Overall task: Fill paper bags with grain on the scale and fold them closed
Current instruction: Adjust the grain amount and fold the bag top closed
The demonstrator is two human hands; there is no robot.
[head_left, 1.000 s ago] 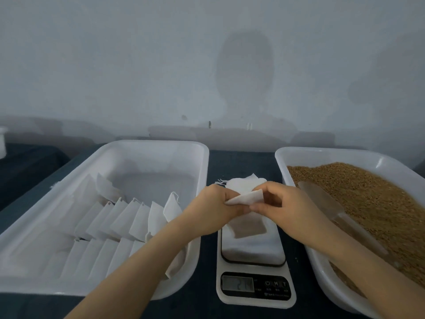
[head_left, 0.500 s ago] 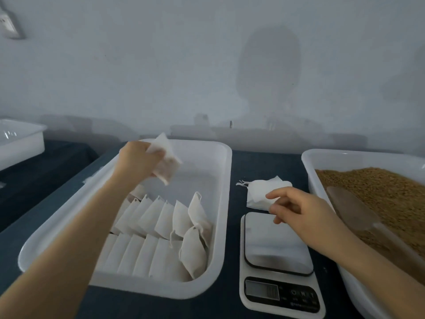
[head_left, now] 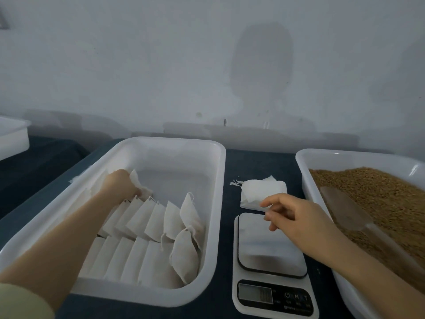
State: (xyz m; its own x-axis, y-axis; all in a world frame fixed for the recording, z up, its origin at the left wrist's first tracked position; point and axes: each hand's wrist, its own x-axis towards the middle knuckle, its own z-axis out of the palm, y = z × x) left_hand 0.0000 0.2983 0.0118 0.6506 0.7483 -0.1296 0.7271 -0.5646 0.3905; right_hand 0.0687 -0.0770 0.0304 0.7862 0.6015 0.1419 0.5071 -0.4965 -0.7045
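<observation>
Bag [head_left: 138, 183] gripped in curled left hand [head_left: 121, 188], low in tray [head_left: 219, 192] at back of folded rows [head_left: 147, 218], likely joining them. Empty bags [head_left: 258, 192] stacked behind scale [head_left: 269, 245], handy for next fill. Right hand [head_left: 296, 218], fingers bent, at stack's near corner; pinch or mere touch, cannot tell. Grain [head_left: 379, 192] far right.

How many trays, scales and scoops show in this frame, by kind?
White plastic trays: 3 (bag tray, grain tray, far-left tray cut off by the frame edge)
Digital scale: 1
Scoop, lying in the grain: 1
Total: 5
</observation>
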